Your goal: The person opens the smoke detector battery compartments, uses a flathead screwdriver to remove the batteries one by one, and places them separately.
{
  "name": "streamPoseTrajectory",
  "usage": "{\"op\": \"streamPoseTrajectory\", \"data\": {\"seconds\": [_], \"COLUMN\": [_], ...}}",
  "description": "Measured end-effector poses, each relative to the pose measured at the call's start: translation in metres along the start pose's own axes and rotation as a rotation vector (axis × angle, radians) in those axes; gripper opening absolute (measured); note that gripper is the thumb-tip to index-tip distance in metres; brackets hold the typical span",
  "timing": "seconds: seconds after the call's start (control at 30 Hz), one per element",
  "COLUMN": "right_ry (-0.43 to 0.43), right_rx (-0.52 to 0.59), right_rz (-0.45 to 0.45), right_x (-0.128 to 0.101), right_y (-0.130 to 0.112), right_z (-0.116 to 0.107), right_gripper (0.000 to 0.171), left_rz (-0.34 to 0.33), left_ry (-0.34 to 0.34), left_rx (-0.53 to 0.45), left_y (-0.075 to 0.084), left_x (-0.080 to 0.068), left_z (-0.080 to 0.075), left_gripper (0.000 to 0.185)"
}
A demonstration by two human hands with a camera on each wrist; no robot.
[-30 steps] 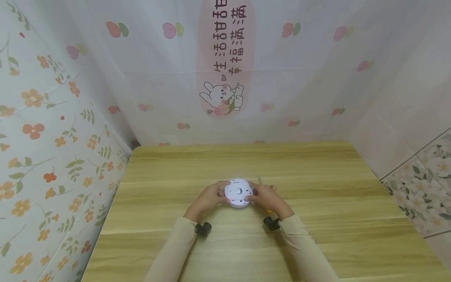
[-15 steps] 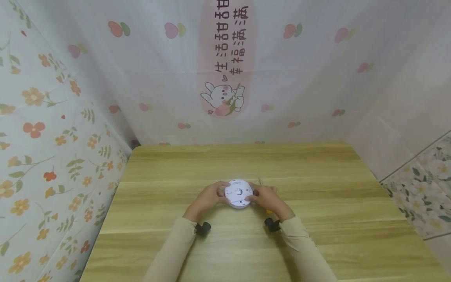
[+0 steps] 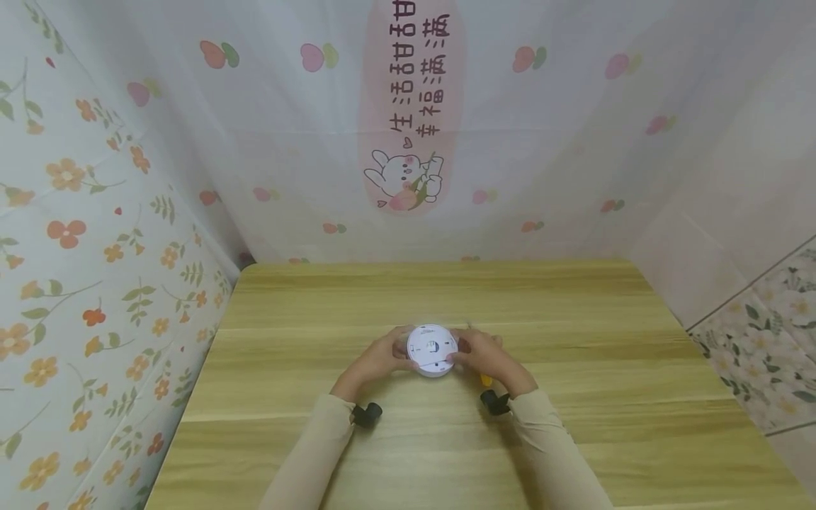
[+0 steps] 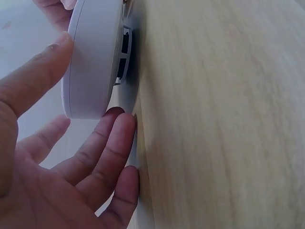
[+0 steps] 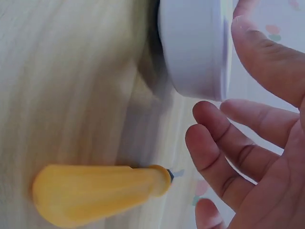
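Observation:
A round white smoke detector (image 3: pixel 421 348) sits between my hands near the middle of the table, its flat printed back facing up. My left hand (image 3: pixel 377 356) holds its left side, thumb at the upper edge and fingers by the side wall. On the opposite side, my right hand (image 3: pixel 487 355) grips the rim between thumb and fingers. The left wrist view shows the slotted vent (image 4: pixel 125 57) on the underside, close over the wood. Beside my right hand lies a screwdriver (image 5: pixel 100 193) with a yellow handle, mostly hidden from the head view.
The wood-grain table (image 3: pixel 306 297) ends at a printed curtain (image 3: pixel 287 163) behind. A floral cloth (image 3: pixel 115 283) hangs along the left side, and flowered tiles (image 3: pixel 765 340) stand at the right. Black wrist cameras (image 3: pixel 367 415) sit under both wrists.
The right hand has shifted slightly right and its thumb has slid along the detector's edge. More of the yellow screwdriver handle shows. The left hand stays nearly in place.

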State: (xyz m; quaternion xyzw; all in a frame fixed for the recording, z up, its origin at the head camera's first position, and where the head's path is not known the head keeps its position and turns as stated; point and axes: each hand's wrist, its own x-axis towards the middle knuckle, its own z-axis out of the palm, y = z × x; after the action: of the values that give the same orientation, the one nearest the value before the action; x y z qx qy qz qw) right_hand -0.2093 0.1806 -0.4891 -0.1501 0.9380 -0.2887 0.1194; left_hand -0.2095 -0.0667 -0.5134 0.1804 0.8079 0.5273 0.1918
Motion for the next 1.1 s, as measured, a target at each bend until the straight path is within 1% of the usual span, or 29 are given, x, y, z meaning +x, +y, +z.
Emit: {"op": "streamPoseTrajectory", "data": {"seconds": [0.13, 0.3, 0.47, 0.63, 0.8, 0.93, 1.03, 1.1], "right_ry": [0.010, -0.009, -0.038, -0.050, -0.021, -0.014, -0.030, -0.043], "right_rx": [0.062, 0.167, 0.200, 0.155, 0.066, -0.004, -0.052, -0.064], "right_rz": [-0.007, -0.023, -0.053, -0.127, -0.192, -0.205, -0.190, -0.183], "right_x": [-0.001, -0.003, -0.003, 0.001, 0.005, 0.009, 0.011, 0.012], "right_y": [0.001, -0.002, -0.006, -0.009, -0.013, -0.016, -0.015, -0.014], "right_z": [-0.003, -0.009, -0.010, -0.009, -0.006, -0.001, 0.003, 0.005], "right_gripper": [0.057, 0.055, 0.054, 0.055, 0.059, 0.062, 0.063, 0.064], "left_rz": [-0.005, -0.020, -0.041, -0.034, -0.018, -0.020, -0.023, -0.030], "left_ry": [-0.013, -0.020, -0.030, -0.040, -0.045, -0.039, -0.035, -0.036], "left_rx": [-0.017, -0.022, -0.039, -0.052, -0.074, -0.094, -0.107, -0.113], "left_y": [-0.001, -0.004, -0.003, -0.006, -0.008, -0.007, -0.007, -0.007], "left_x": [-0.001, 0.000, 0.000, 0.003, 0.004, 0.003, 0.002, 0.002], "left_z": [0.000, 0.000, 0.000, 0.001, 0.001, 0.000, 0.001, 0.001], "left_gripper": [0.081, 0.081, 0.082, 0.082, 0.082, 0.082, 0.081, 0.081]}}
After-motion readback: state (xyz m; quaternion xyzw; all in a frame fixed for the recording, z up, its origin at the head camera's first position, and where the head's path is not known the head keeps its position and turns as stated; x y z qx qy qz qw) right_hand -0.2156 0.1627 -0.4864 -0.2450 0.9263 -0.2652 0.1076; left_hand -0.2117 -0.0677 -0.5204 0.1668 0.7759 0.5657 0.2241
